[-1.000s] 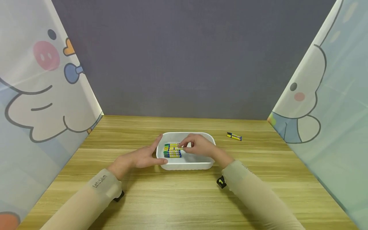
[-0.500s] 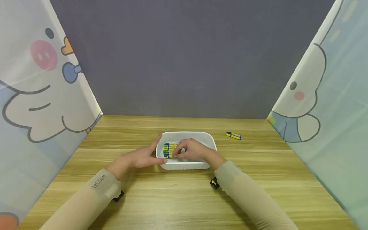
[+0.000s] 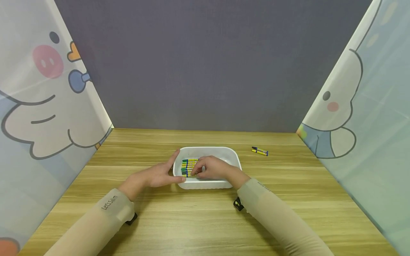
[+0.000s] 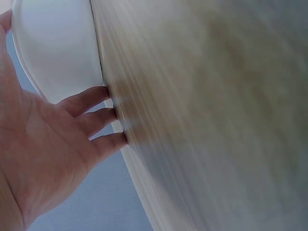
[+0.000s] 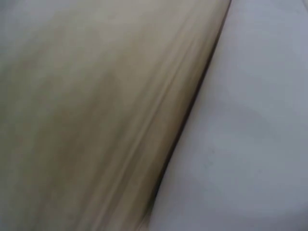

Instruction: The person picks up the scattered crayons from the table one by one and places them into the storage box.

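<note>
A white plastic tray [image 3: 208, 185] stands on the wooden table. At its left end my left hand [image 3: 158, 175] is spread, the thumb by the near corner and a finger along the far-left rim. In the left wrist view that hand's straight fingers [image 4: 101, 120] reach the tabletop beside the tray's wall [image 4: 55, 48]. Inside the tray, several crayons [image 3: 190, 164] in yellow-and-blue wrappers lie side by side at the left. My right hand [image 3: 214, 168] reaches in and pinches a crayon [image 3: 188, 175] at the near end of that row. The right wrist view shows only tray wall and table.
Two more crayons [image 3: 259, 151], one dark-tipped and one yellow-tipped, lie on the table [image 3: 179, 227] to the right behind the tray. A grey panel [image 3: 205, 67] closes the back, and cartoon-printed cloths [image 3: 61, 128] hang at both sides.
My right hand has moved toward the near side of the tray with a crayon, bringing it to the front of the row. The left hand has stayed at the tray's end.
</note>
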### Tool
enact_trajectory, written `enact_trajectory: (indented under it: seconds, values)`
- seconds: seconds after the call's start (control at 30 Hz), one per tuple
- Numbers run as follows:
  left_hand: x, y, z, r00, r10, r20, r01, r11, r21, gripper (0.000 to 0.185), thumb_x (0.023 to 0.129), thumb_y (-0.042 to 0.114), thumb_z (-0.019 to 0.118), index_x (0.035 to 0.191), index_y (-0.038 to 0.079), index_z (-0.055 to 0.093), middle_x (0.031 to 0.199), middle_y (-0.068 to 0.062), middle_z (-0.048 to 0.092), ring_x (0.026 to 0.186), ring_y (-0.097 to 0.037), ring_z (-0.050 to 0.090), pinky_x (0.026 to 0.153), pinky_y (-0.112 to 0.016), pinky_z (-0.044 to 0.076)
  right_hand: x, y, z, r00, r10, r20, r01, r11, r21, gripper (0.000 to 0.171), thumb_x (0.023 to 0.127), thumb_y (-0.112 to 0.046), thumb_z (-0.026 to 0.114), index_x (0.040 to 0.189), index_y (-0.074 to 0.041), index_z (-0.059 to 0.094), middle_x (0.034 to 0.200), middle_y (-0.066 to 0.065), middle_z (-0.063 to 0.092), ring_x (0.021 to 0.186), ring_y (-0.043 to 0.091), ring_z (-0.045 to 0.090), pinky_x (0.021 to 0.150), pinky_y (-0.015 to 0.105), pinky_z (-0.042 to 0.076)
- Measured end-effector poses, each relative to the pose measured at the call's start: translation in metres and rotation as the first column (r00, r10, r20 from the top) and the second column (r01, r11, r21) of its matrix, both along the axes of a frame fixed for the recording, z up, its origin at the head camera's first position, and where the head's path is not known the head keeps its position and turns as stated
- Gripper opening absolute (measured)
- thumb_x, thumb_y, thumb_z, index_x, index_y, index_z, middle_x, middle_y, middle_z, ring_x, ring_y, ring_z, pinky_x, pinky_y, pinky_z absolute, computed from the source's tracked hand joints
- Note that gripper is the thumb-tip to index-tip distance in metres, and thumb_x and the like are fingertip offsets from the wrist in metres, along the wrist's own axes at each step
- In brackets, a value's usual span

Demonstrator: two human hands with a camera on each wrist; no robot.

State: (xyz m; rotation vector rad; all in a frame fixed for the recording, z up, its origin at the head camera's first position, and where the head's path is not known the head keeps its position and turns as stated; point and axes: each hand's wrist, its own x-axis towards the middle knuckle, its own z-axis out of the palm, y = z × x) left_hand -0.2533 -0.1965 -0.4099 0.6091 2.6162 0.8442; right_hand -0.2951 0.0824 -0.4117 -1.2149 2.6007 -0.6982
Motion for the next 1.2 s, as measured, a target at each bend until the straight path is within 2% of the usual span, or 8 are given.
enact_trajectory:
  seconds: [0.37, 0.5, 0.63, 0.77, 0.87, 1.03, 1.2]
  values:
    - [0.002, 0.000, 0.001, 1.000, 0.004, 0.005, -0.004, 1.000, -0.008, 0.126, 0.096, 0.072, 0.070, 0.177, 0.022, -0.013, 0.155, -0.024, 0.059, 0.130, -0.032, 0.062, 0.119, -0.063, 0.044, 0.002, 0.007, 0.009, 0.999, -0.028, -0.016, 0.028, 1.000, -0.013, 0.016, 0.101, -0.018, 0.078, 0.113, -0.023, 0.087, 0.097, -0.009, 0.072, 0.085, 0.003, 0.060, 0.079, 0.025, 0.052]
    - [0.002, 0.001, 0.001, 1.000, -0.001, 0.004, 0.001, 1.000, 0.001, 0.125, 0.097, 0.071, 0.070, 0.177, 0.022, -0.013, 0.148, -0.021, 0.064, 0.125, -0.030, 0.063, 0.118, -0.062, 0.045, -0.001, 0.024, 0.018, 0.997, -0.059, -0.048, 0.056, 0.997, -0.045, 0.016, 0.103, -0.020, 0.077, 0.117, -0.019, 0.086, 0.102, -0.007, 0.075, 0.084, 0.005, 0.059, 0.078, 0.025, 0.052]
    - [0.002, 0.000, 0.001, 1.000, -0.003, 0.003, 0.003, 1.000, 0.013, 0.125, 0.097, 0.069, 0.072, 0.177, 0.022, -0.013, 0.143, -0.019, 0.066, 0.123, -0.031, 0.063, 0.119, -0.064, 0.044, -0.006, 0.053, 0.032, 0.989, -0.144, -0.042, 0.139, 0.984, -0.114, 0.020, 0.105, -0.018, 0.076, 0.121, -0.012, 0.084, 0.109, -0.001, 0.078, 0.082, 0.010, 0.058, 0.075, 0.027, 0.051]
    - [0.001, 0.000, 0.001, 1.000, -0.006, -0.003, 0.006, 1.000, 0.012, 0.125, 0.097, 0.067, 0.072, 0.177, 0.022, -0.013, 0.156, -0.024, 0.057, 0.133, -0.035, 0.061, 0.123, -0.065, 0.039, -0.014, 0.096, 0.045, 0.954, -0.298, -0.025, 0.290, 0.943, -0.165, 0.023, 0.106, -0.019, 0.073, 0.124, -0.010, 0.083, 0.113, 0.005, 0.077, 0.080, 0.015, 0.056, 0.072, 0.032, 0.049]
    - [0.001, 0.000, 0.000, 1.000, -0.005, -0.003, 0.005, 1.000, 0.007, 0.126, 0.097, 0.068, 0.072, 0.177, 0.021, -0.013, 0.162, -0.026, 0.051, 0.137, -0.037, 0.059, 0.124, -0.066, 0.038, -0.024, 0.134, 0.044, 0.916, -0.401, -0.019, 0.392, 0.904, -0.169, 0.024, 0.107, -0.022, 0.072, 0.126, -0.010, 0.082, 0.114, 0.009, 0.076, 0.080, 0.017, 0.057, 0.070, 0.033, 0.049]
    - [0.000, -0.001, 0.000, 1.000, -0.005, -0.002, 0.005, 1.000, 0.005, 0.126, 0.097, 0.069, 0.072, 0.177, 0.021, -0.013, 0.165, -0.026, 0.048, 0.138, -0.037, 0.059, 0.124, -0.066, 0.038, -0.037, 0.191, 0.034, 0.877, -0.481, -0.015, 0.474, 0.869, -0.144, 0.027, 0.110, -0.019, 0.069, 0.129, -0.003, 0.079, 0.117, 0.017, 0.076, 0.089, 0.022, 0.061, 0.075, 0.036, 0.051]
    - [0.001, -0.001, 0.000, 1.000, 0.002, -0.004, -0.002, 1.000, -0.010, 0.125, 0.097, 0.071, 0.071, 0.177, 0.024, -0.014, 0.169, -0.026, 0.043, 0.142, -0.039, 0.056, 0.125, -0.066, 0.036, -0.040, 0.227, 0.023, 0.842, -0.539, -0.021, 0.535, 0.839, -0.100, 0.028, 0.109, -0.014, 0.067, 0.131, 0.002, 0.077, 0.120, 0.024, 0.074, 0.092, 0.027, 0.067, 0.076, 0.036, 0.053]
